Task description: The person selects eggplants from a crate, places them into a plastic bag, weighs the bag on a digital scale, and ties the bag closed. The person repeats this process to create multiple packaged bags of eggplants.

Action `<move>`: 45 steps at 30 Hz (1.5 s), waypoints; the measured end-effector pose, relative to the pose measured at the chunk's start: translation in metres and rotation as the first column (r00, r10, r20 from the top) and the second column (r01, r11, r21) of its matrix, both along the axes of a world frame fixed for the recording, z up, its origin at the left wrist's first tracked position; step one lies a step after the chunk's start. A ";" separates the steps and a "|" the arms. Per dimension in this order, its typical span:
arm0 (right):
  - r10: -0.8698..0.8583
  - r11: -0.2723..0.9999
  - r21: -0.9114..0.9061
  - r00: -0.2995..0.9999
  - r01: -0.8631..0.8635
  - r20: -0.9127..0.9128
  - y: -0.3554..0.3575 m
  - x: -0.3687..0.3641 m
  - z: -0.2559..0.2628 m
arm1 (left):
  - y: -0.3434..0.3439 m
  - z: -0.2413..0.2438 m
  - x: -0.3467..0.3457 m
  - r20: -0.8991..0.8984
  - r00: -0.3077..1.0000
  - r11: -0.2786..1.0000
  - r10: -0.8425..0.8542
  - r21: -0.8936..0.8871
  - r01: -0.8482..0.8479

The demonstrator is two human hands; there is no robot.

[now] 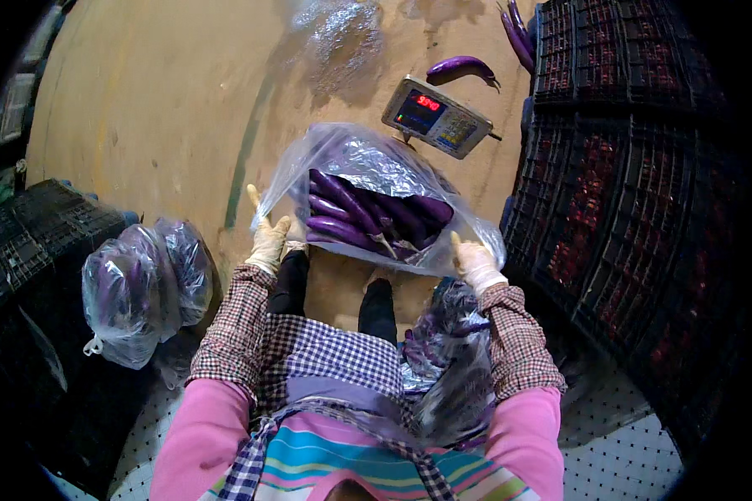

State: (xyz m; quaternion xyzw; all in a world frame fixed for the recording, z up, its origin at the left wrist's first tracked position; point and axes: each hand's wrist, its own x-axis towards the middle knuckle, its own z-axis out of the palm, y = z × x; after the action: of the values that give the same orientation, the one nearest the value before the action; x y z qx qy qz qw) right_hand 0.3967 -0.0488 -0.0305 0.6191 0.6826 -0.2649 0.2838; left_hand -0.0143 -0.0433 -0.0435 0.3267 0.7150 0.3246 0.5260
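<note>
A clear plastic bag [376, 153] full of long purple eggplants [344, 203] stands in front of me with its mouth spread wide. My left hand [267, 243], in a pale glove, grips the bag's left edge, thumb and index finger sticking out. On the other side, my gloved right hand [476, 260] holds the right edge of the plastic. Just beyond the bag is the tilted display of a digital scale [438, 117], lit with red digits. Whatever the bag rests on is hidden beneath it.
Tied bags of eggplants [131, 288] stand at left by dark plastic crates [44, 219]. Stacked crates [601, 188] line the right side. One loose eggplant [462, 66] lies behind the scale on the brown floor [163, 94]. More eggplants in plastic [442, 338] lie by my right leg.
</note>
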 end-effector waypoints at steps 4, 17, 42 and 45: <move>0.333 0.870 0.336 0.933 -0.360 0.138 -0.014 -0.020 0.018 | 0.018 0.032 0.009 -0.364 0.877 0.934 -0.312 -0.285 0.214; -0.688 0.414 0.703 0.704 0.579 -0.174 -0.021 -0.035 0.046 | 0.036 0.031 0.005 -0.880 0.455 0.968 -0.134 -0.017 0.252; -0.663 0.279 -0.396 -0.123 0.875 -0.739 -0.028 -0.027 0.115 | 0.030 0.127 0.038 0.339 0.941 0.931 0.002 -0.345 0.122; -0.700 0.151 -0.522 -0.282 0.839 -0.656 0.001 -0.026 0.153 | 0.076 0.147 0.035 0.226 0.973 0.963 -0.046 -0.249 0.103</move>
State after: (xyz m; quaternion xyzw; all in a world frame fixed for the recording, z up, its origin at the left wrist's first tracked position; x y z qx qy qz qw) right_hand 0.3712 -0.0474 0.1228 0.7061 0.1585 -0.5826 -0.3700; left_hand 0.0205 0.0322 0.1034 0.2445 0.6764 0.2419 0.6513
